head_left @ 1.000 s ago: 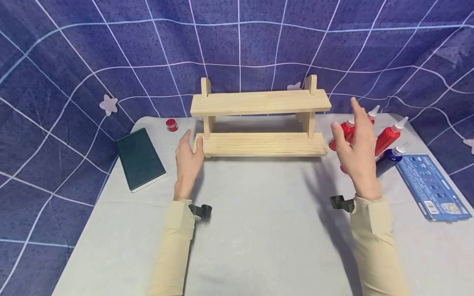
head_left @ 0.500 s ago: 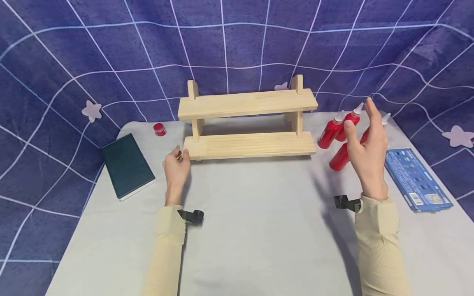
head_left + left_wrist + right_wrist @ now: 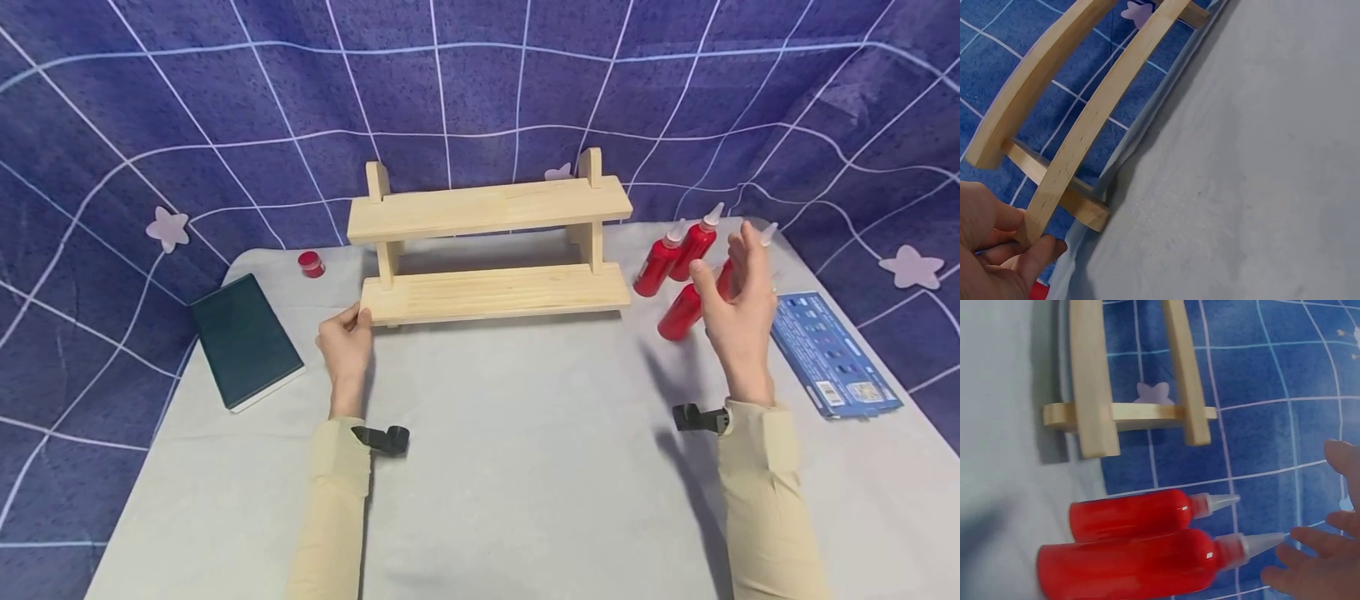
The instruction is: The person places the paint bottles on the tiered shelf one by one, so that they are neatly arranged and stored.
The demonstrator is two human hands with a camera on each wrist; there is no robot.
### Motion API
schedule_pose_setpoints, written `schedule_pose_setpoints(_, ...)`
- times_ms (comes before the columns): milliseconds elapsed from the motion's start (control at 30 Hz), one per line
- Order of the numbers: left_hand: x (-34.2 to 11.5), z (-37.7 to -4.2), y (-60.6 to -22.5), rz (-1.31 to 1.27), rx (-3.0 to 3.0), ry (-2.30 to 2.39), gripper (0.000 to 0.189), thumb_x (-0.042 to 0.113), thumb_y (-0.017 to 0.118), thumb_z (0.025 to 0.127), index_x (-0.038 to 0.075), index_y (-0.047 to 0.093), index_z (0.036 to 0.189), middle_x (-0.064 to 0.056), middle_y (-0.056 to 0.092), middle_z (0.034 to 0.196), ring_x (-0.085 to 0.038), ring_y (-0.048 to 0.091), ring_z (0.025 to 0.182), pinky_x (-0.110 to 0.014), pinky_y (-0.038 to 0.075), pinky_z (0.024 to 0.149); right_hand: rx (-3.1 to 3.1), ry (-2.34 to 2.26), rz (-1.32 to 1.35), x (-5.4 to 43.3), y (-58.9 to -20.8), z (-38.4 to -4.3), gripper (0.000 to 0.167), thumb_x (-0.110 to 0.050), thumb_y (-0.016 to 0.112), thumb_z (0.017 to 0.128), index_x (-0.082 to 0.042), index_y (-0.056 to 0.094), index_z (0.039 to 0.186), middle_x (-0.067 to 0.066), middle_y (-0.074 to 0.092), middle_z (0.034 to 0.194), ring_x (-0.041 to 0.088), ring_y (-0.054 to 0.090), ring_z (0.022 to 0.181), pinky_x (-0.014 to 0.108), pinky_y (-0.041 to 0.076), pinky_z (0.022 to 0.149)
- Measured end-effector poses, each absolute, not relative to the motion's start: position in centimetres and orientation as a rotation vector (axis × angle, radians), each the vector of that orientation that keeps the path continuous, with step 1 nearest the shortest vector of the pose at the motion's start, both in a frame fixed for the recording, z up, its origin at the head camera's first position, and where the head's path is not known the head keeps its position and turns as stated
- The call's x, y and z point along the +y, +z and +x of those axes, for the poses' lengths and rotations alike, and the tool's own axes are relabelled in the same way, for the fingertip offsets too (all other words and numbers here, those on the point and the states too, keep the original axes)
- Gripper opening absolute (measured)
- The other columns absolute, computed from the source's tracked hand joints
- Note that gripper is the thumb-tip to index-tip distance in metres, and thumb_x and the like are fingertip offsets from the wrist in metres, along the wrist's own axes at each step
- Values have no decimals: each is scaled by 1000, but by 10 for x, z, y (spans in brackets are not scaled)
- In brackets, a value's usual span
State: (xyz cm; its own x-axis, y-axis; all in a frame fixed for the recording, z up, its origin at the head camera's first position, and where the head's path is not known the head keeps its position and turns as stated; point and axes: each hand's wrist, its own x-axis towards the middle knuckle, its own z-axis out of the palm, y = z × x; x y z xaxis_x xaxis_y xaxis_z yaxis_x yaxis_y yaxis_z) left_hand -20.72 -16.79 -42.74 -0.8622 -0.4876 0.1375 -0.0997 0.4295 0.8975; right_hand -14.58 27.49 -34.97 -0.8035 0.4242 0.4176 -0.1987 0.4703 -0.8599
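Observation:
A two-tier wooden shelf (image 3: 495, 292) stands at the back of the table. My left hand (image 3: 347, 354) pinches the left end of its lower board between thumb and fingers; the left wrist view shows the thumb (image 3: 1038, 256) below the board's end. My right hand (image 3: 738, 325) is raised beside several red squeeze bottles (image 3: 655, 267) right of the shelf, thumb and fingers spread apart with nothing between them. It hides part of the bottles in the head view. In the right wrist view its fingers (image 3: 1316, 540) are near the pointed nozzle of a red bottle (image 3: 1129, 565).
A dark green book (image 3: 247, 340) lies at the left. Between it and the shelf sits a small red jar (image 3: 311, 265). On the right lies a flat blue box (image 3: 832, 354). A blue grid-patterned curtain (image 3: 480, 92) hangs behind the table (image 3: 517, 467).
The left hand has closed its fingers onto the lower board's left end. The right hand stays raised near the bottles, its fingers bending a little. The head view has turned to the right.

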Motion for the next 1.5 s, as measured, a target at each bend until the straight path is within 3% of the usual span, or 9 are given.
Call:
schedule_pose_setpoints(233,-171,-207,-428,521,-2295,-1411,28,14,62,95,0,68,118,-20,69,112,-27,71,99,-38,57,85,-2146,1397,-264,278,-364,-152,74,-14,67,91,-16,28,154,13,41,152,21,38,141,29,29,117)
schedule_pose_setpoints(633,-166,-207,-425,548,-2304,-1447,29,15,62,96,1,68,120,-19,69,114,-25,70,100,-37,57,86,-2203,1447,-384,280,-384,-151,80,-21,70,90,-18,24,156,10,36,155,23,35,142,38,28,117)
schedule_pose_setpoints(833,-167,-207,-425,562,-2306,-1437,28,16,62,96,2,69,119,-18,70,112,-24,71,98,-37,57,85,-2256,1385,-436,278,-395,-153,80,-21,70,89,-12,25,155,17,48,144,26,49,129,42,36,113)
schedule_pose_setpoints(967,-168,-208,-426,564,-2305,-1445,28,16,62,96,2,69,119,-18,70,113,-24,71,99,-37,57,85,-2273,1368,-476,276,-402,-155,81,-22,70,90,-10,23,155,19,51,139,28,50,121,43,39,111)
schedule_pose_setpoints(1133,-168,-208,-427,558,-2305,-1446,28,16,62,96,2,69,119,-18,70,113,-24,71,99,-37,57,85,-2264,1412,-532,277,-410,-157,81,-18,68,91,-11,19,155,16,43,148,28,47,131,41,37,112)
schedule_pose_setpoints(1300,-169,-207,-427,567,-2306,-1449,29,16,62,96,3,68,120,-18,70,113,-24,71,99,-36,57,85,-2233,1445,-620,275,-416,-160,69,-14,67,91,-6,29,149,15,48,144,27,52,127,37,44,107)
schedule_pose_setpoints(1500,-168,-207,-426,576,-2300,-1452,29,17,62,95,3,69,120,-18,70,112,-24,71,98,-36,57,85,-2238,1350,-674,274,-419,-161,51,-17,70,90,0,47,132,12,59,124,18,60,107,27,52,94)
